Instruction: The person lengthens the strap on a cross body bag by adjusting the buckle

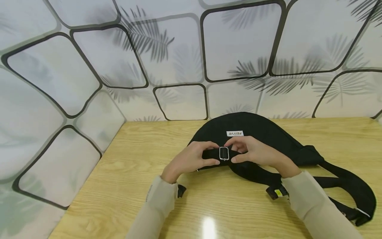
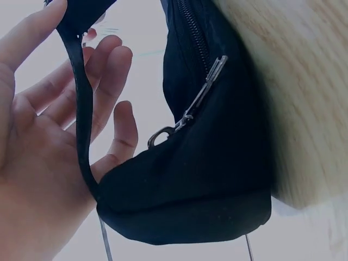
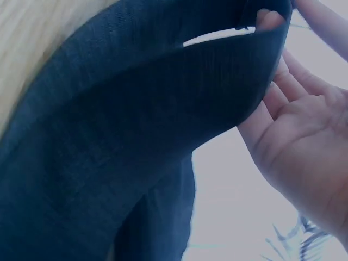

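Observation:
A black crescent-shaped bag with a small white label lies on the table in the head view. My left hand pinches its strap just left of a silver slide buckle. On the buckle's right side, my right hand pinches the strap between thumb and fingers. The left wrist view shows the bag's end with a zipper and metal pull beside my left palm. In the right wrist view, the wide looped strap runs to my right fingers.
The rest of the strap spreads over the wooden table to the right. A black clip with a yellow mark lies by the right sleeve, and another black piece by the left sleeve. Patterned walls border the table.

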A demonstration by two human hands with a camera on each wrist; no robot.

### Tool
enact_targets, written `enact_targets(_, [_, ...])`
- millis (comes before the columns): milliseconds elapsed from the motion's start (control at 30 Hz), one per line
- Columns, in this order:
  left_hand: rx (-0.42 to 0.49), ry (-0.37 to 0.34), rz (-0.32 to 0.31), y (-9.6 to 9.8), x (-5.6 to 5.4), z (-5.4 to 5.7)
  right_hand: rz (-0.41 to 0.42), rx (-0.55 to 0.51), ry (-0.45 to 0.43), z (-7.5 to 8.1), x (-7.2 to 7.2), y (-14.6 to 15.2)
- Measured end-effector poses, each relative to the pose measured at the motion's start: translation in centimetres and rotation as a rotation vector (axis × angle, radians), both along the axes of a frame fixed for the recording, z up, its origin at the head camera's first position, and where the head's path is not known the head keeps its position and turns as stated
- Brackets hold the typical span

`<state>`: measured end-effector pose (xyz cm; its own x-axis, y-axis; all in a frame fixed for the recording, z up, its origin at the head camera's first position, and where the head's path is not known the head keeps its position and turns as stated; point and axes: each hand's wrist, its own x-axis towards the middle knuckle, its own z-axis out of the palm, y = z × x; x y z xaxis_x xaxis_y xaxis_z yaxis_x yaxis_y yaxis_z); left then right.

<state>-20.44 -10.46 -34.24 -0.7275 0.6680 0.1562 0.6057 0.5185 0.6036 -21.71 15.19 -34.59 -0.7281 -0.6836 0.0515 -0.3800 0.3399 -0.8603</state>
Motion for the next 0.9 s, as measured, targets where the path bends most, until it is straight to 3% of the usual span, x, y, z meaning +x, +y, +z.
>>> enact_targets(333, [0.046, -0.066, 0.014, 0.5, 0.4, 0.0, 0.020, -0.219, -0.112, -0.5, -0.2, 0.0])
enact_targets(500, [0.064, -0.061, 0.007, 0.7, 0.4, 0.0, 0.006, -0.205, -0.175, -0.6, -0.4, 0.2])
enact_targets(733, [0.066, -0.070, 0.010, 0.6, 0.4, -0.2, 0.033, -0.104, -0.363, -0.9, -0.8, 1.0])
enact_targets(900, [0.098, -0.084, 0.002, 0.4, 0.2, -0.4, 0.041, -0.147, -0.378, -1.1, -1.0, 1.0])
